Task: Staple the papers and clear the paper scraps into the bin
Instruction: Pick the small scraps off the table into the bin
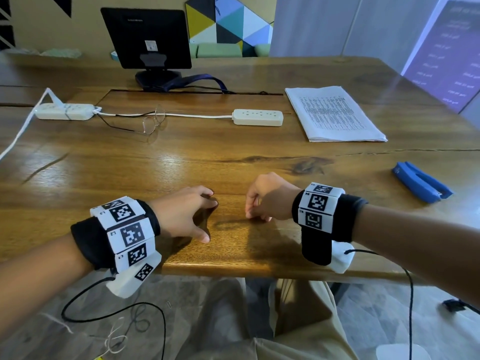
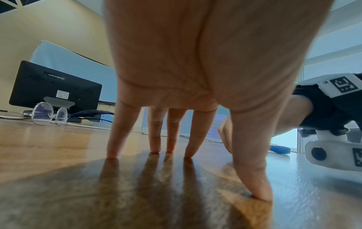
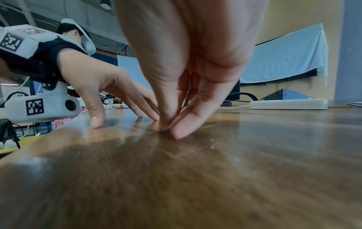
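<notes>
Resting both hands' fingers (image 2: 154, 144) on the table (image 1: 181, 157).

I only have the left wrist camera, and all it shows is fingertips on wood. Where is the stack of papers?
Observer: The stack of printed papers lies on the far right of the wooden table, with nothing touching it.
Operator: I see only a blue sliver of the stapler.
Observer: The blue stapler lies to the right of the right hand, apart from it and nearer the person than the papers.
Operator: What is that hand doing?
Observer: Its fingertips are bunched together against the table. I cannot tell whether they pinch a scrap.
</notes>
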A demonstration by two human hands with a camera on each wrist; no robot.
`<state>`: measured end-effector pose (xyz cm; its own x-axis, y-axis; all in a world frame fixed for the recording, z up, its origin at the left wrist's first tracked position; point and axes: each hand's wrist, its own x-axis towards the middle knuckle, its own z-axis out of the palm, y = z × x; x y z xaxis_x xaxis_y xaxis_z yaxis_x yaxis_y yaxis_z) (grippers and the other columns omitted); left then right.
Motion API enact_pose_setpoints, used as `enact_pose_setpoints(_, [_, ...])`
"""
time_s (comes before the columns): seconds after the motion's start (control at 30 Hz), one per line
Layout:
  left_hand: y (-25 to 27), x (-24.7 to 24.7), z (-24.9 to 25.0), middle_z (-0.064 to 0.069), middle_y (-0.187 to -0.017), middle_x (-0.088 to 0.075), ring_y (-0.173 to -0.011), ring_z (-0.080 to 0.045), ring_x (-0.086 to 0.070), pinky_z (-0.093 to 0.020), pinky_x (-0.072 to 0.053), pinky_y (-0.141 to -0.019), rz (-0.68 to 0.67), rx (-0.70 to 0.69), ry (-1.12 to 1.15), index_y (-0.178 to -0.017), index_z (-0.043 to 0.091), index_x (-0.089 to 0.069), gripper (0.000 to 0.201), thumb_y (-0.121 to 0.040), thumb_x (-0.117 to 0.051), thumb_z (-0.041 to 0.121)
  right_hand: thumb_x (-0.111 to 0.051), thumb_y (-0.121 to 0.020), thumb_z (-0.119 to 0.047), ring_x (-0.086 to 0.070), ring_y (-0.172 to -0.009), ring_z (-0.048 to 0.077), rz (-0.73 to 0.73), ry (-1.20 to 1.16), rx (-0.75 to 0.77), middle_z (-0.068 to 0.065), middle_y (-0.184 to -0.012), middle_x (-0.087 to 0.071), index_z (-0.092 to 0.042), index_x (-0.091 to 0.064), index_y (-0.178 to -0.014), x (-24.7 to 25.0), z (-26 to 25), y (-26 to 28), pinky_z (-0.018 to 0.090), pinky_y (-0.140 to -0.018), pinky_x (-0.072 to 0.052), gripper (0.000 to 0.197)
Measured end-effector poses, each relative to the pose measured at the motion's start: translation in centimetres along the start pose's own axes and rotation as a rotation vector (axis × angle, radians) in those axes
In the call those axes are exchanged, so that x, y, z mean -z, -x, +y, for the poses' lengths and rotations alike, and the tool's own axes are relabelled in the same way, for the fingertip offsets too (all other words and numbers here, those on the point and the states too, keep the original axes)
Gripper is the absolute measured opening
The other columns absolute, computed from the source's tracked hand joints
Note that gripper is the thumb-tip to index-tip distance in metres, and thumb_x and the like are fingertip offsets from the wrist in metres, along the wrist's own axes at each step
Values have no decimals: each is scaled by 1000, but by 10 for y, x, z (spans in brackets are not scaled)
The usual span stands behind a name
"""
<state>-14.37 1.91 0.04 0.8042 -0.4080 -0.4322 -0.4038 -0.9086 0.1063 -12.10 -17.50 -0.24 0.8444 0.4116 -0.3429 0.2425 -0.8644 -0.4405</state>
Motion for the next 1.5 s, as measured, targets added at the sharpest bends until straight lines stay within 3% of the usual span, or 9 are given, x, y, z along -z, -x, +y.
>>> enact_pose_setpoints(0.2, [0,0,0,8,-157,-12,-143,-14,-18,-31,-24,-114,2,-2,5,-148,25,-24,84,-79,-67,46,-63,-87,-13,-67,-72,21,-73,-9,-38,6,-85,-71,-7,-72,-90,1,-4,0,30,-73,-57,11])
enact_pose_setpoints(0.3, [-1,0,-1,7,-157,-13,-143,-15,-19,-32,-23,-114,1,-4,3,-149,24,-24,84,-79,-67,45,-57,-90,-11,-61,-67,19,-90,6,-59,-2,-73,-60,-13,-68,-87,-1,-6,2,30,-68,-56,12])
enact_pose_setpoints(0.43, [-2,3,1,6,-155,-19,-141,-15,-23,-33,-28,-114,-6,1,-8,-147,22,-28,84,-78,-68,45,-49,-94,-9,-54,-61,15,-146,-27,-116,5,-83,-58,-15,-58,-83,1,-7,1,24,-59,-49,15])
enact_pose_setpoints(0.57, [-9,10,10,1,-130,-50,-118,-15,-48,-30,-43,-97,132,-31,62,-130,22,-52,50,-84,-63,40,-43,-96,-5,-55,-59,15,-141,-231,-195,12,-79,-56,-10,-54,-85,9,1,0,19,-49,-49,16])
enact_pose_setpoints(0.67, [-19,13,19,5,-111,-59,-96,-9,-51,-23,-40,-79,200,-55,164,-119,24,-60,36,-85,-65,34,-46,-95,-6,-58,-60,13,-70,-349,-187,9,-82,-56,-9,-56,-89,10,14,6,18,-50,-53,12])
enact_pose_setpoints(0.9, [-44,15,39,9,-93,-60,-88,-10,-54,-30,-49,-81,153,-88,200,-105,24,-68,26,-80,-71,31,-49,-93,-7,-58,-62,12,-78,-406,-139,7,-79,-57,-15,-58,-76,9,33,17,23,-61,-55,21])
enact_pose_setpoints(1.03, [-52,17,42,4,-87,-66,-79,-9,-57,-23,-46,-71,156,-127,258,-90,20,-73,15,-76,-76,23,-54,-92,-7,-58,-60,11,-60,-427,-117,4,-75,-58,-16,-60,-73,9,39,19,21,-57,-55,21])
enact_pose_setpoints(1.23, [-58,21,44,0,-89,-72,-64,5,-52,0,-37,-57,117,-197,229,-88,15,-76,14,-75,-77,15,-58,-90,-7,-60,-60,10,-51,-449,-94,4,-76,-61,-15,-63,-73,10,46,18,19,-55,-56,20])
enact_pose_setpoints(1.5, [-59,18,46,1,-88,-71,-64,3,-50,-3,-35,-56,162,-199,168,-87,13,-75,11,-77,-75,17,-58,-90,-8,-60,-61,9,-40,-474,-83,5,-76,-61,-14,-64,-75,8,50,19,18,-57,-57,17])
